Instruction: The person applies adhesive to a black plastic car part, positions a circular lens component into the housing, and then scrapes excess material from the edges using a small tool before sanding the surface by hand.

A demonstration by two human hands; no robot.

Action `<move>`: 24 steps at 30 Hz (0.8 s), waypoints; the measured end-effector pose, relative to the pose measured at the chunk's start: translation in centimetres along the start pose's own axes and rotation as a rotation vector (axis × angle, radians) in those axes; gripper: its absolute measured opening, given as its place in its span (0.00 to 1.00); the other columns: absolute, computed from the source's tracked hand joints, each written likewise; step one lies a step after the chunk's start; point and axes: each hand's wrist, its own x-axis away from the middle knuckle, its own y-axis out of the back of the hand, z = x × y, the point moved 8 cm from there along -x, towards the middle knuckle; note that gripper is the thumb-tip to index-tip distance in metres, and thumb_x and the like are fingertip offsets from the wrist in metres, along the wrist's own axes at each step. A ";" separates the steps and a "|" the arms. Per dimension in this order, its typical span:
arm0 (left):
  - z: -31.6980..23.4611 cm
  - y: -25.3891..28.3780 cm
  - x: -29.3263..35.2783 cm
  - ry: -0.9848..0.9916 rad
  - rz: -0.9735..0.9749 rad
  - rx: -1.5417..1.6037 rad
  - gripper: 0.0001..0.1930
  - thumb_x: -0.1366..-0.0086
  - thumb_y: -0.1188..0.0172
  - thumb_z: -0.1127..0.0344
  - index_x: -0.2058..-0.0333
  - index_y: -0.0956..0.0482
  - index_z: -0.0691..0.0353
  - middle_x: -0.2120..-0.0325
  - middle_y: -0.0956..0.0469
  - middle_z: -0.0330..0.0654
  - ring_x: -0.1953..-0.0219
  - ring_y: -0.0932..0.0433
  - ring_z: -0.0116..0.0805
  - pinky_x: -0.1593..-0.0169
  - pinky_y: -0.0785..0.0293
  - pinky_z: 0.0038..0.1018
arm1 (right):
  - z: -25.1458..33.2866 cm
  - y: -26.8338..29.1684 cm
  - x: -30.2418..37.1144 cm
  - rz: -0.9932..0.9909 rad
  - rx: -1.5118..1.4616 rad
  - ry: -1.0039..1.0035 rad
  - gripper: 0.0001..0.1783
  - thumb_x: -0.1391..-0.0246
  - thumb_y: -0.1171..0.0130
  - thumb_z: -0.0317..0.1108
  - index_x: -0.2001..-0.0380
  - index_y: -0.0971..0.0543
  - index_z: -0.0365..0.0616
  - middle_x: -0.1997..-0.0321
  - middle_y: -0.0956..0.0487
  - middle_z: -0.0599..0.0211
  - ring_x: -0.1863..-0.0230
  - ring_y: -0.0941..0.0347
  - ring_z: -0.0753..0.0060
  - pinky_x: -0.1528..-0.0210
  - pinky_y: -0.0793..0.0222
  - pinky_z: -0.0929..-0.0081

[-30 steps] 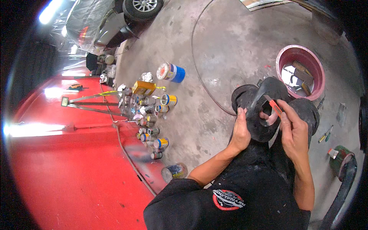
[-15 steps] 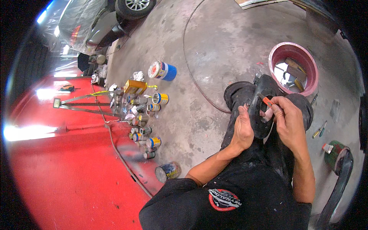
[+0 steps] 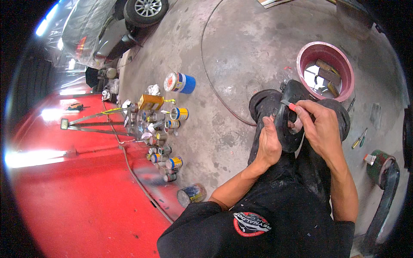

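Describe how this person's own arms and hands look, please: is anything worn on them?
The left hand and right hand are ungloved, and no watch shows on either wrist. The forearms are bare, below short black sleeves. The black shirt bears a roundish red, black and white emblem.

A concrete floor (image 3: 223, 142) is crossed by a thin dark hose (image 3: 202, 45). Dark blocks (image 3: 329, 75) are held in a round pink tub (image 3: 348, 71). Beside a red wall (image 3: 77, 189), many small cans (image 3: 174, 162) are crowded near a gold rectangular tin (image 3: 148, 102), and a blue can (image 3: 186, 84) is set apart from them. Two slim tools (image 3: 356, 142) are laid near a green can (image 3: 377, 165). At upper left, a vehicle wheel (image 3: 147, 8) is seen beside bodywork draped in clear plastic sheeting (image 3: 84, 30).
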 end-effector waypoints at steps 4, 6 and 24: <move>0.2 0.1 -0.2 -0.039 -0.047 -0.084 0.43 0.30 0.83 0.38 0.57 0.26 0.73 0.60 0.23 0.51 0.56 0.26 0.42 0.43 0.37 0.31 | 0.2 0.3 0.0 -0.021 0.047 0.014 0.10 0.44 0.45 0.33 0.65 0.19 0.38 0.73 0.22 0.50 0.73 0.24 0.50 0.70 0.33 0.62; -0.2 0.2 -0.2 -0.031 -0.046 -0.138 0.43 0.31 0.84 0.37 0.57 0.26 0.71 0.63 0.23 0.49 0.58 0.25 0.41 0.47 0.35 0.30 | 0.1 0.3 0.1 -0.029 0.022 0.005 0.09 0.44 0.44 0.32 0.65 0.19 0.39 0.73 0.22 0.51 0.72 0.24 0.49 0.70 0.33 0.62; -1.9 -0.4 -0.6 0.012 -0.038 -0.100 0.46 0.35 0.85 0.31 0.55 0.27 0.67 0.64 0.22 0.42 0.62 0.25 0.32 0.51 0.30 0.26 | -0.3 0.3 0.4 0.243 0.115 0.102 0.08 0.45 0.45 0.30 0.71 0.20 0.38 0.77 0.24 0.51 0.72 0.24 0.52 0.70 0.33 0.63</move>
